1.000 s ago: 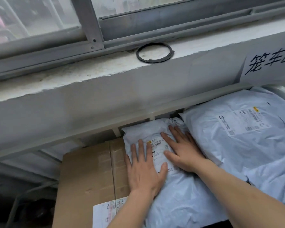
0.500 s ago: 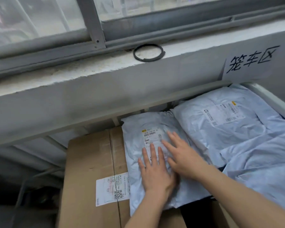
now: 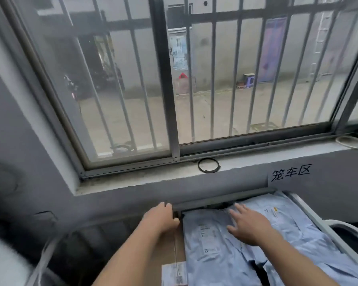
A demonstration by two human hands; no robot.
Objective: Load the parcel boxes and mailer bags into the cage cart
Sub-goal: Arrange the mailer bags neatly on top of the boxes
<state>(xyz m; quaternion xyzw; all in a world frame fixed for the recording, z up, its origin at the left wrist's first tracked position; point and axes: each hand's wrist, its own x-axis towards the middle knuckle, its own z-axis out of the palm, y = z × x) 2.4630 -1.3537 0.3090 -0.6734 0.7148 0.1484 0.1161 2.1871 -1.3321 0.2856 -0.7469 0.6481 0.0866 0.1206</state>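
Where the cage cart [image 3: 225, 200] stood under the window sill [image 3: 153, 176], two mailer bags [image 3: 211, 250] lay side by side against its far rail, beside a cardboard box [image 3: 171, 250] at its left edge. The left hand [image 3: 162, 216] gripped that rail's left end with curled fingers; the right hand [image 3: 249, 226] rested flat, fingers straight and spread, on the bags (a black ring [image 3: 208, 165] sat on the sill).

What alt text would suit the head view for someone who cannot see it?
A person's left hand grips the cart rail while the right hand lies open on pale mailer bags beside a cardboard box. Above is a barred window with a black ring on its sill.
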